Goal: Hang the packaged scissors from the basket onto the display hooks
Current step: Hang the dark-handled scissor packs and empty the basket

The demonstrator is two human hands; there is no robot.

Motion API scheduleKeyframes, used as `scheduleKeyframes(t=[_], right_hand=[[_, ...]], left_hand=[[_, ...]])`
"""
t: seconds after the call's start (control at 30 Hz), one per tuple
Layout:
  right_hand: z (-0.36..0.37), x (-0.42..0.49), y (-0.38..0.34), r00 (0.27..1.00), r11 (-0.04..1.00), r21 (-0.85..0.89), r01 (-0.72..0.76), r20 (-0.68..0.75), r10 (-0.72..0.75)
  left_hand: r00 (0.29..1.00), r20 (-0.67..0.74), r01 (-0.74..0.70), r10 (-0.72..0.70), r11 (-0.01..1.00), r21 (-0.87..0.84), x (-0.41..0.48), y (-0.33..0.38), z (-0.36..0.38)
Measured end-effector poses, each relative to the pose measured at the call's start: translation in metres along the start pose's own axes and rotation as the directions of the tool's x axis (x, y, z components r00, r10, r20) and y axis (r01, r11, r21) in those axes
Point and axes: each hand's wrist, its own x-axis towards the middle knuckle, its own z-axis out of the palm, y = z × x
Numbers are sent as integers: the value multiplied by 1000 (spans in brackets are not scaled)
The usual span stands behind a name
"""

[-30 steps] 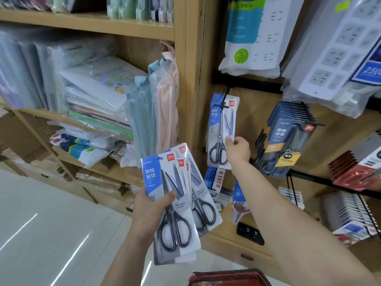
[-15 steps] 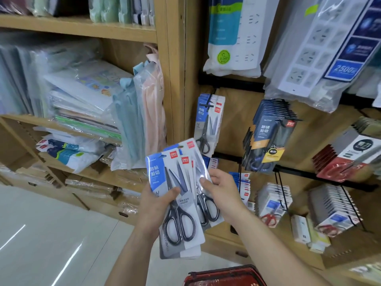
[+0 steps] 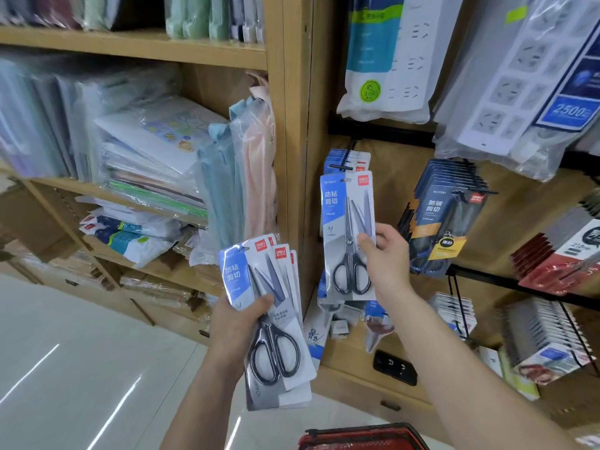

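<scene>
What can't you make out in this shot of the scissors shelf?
Head view only.
Red plastic basket: cut by bottom edge; contents unseen.
Fanned blue-and-white scissors packs in the left hand: front pack covers the rest; count unclear.
Small print on the single scissors pack in the right hand: blurred.

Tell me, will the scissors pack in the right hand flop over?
Probably not: the scissors pack stands straight though the right hand pinches only one edge. Likely bottom-heavy, since the scissors' handles sit low. Its smooth front might slip.
</scene>
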Motion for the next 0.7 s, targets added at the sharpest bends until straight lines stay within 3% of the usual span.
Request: scheduleKeyframes(t=[0.47, 0.63, 0.7], right_hand=[[26, 42, 6, 996, 995, -81, -50, -75, 44], [36, 69, -3, 970, 939, -254, -233, -134, 204], [31, 49, -4, 972, 917, -346, -198, -192, 137]], left_hand=[[1000, 7, -3, 3, 1000, 4, 6, -5, -11], [1000, -6, -22, 22, 1000, -4, 5, -2, -3], [1000, 0, -29, 29, 999, -14, 5, -1, -1]])
